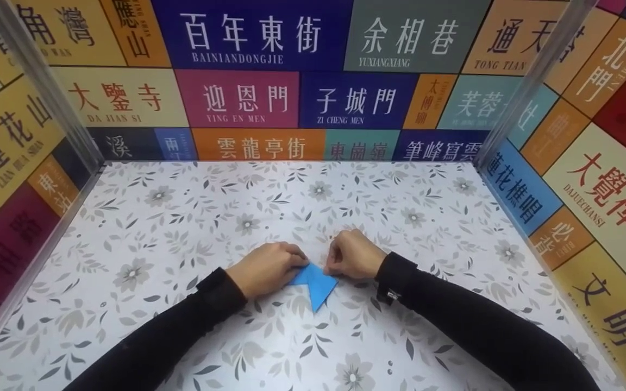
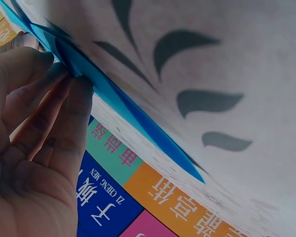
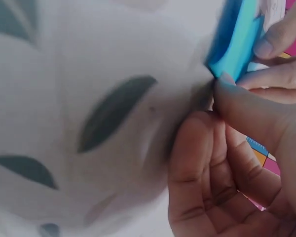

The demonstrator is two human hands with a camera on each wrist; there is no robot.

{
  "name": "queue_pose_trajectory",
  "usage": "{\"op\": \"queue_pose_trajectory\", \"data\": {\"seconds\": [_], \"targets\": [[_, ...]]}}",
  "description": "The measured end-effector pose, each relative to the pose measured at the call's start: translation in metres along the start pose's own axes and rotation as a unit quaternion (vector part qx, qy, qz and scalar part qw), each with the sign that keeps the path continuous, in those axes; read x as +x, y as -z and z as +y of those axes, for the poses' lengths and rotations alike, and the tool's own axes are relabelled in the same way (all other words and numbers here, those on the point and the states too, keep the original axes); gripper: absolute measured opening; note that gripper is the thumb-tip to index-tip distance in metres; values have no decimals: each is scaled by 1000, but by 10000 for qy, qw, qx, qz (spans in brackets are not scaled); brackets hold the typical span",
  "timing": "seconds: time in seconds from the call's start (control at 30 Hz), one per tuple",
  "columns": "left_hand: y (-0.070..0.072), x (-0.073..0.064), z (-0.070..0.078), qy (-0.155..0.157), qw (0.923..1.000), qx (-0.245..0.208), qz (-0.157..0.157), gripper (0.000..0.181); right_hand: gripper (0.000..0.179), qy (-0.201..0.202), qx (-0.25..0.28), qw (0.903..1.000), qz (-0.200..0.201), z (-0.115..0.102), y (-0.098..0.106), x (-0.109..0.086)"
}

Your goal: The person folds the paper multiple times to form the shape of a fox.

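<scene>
A piece of folded blue paper [image 1: 321, 288] lies on the patterned tabletop between both hands, with a pointed flap toward the person. My left hand [image 1: 269, 269] holds its left part, thumb and fingertips at the edge; the left wrist view shows the paper [image 2: 133, 113] edge-on with layered folds. At the right, my right hand [image 1: 354, 255] pinches a corner of it between thumb and curled fingers. The right wrist view shows that thumb on the paper's [image 3: 239, 47] near corner, while the other hand's fingers touch its far side. Part of the paper is hidden under the left fingers.
The white tabletop [image 1: 182, 233] carries a grey flower and leaf print. Colourful panels with Chinese lettering [image 1: 253, 38] stand behind it and along both sides. Clear corner strips [image 1: 530, 81] join the panels. Black sleeves [image 1: 182, 331] cover both arms.
</scene>
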State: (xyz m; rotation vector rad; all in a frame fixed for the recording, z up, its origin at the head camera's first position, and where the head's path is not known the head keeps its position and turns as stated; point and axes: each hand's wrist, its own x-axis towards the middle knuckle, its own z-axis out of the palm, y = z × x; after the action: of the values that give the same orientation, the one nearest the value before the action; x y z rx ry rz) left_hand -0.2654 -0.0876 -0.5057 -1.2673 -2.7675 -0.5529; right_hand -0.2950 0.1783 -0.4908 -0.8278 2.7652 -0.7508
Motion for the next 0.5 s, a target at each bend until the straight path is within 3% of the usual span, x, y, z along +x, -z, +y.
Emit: {"op": "queue_pose_trajectory", "data": {"seconds": [0.5], "targets": [[0, -2, -3, -34, 9999, 78, 60, 27, 19, 250, 52, 9995, 177, 6, 2, -19]]}}
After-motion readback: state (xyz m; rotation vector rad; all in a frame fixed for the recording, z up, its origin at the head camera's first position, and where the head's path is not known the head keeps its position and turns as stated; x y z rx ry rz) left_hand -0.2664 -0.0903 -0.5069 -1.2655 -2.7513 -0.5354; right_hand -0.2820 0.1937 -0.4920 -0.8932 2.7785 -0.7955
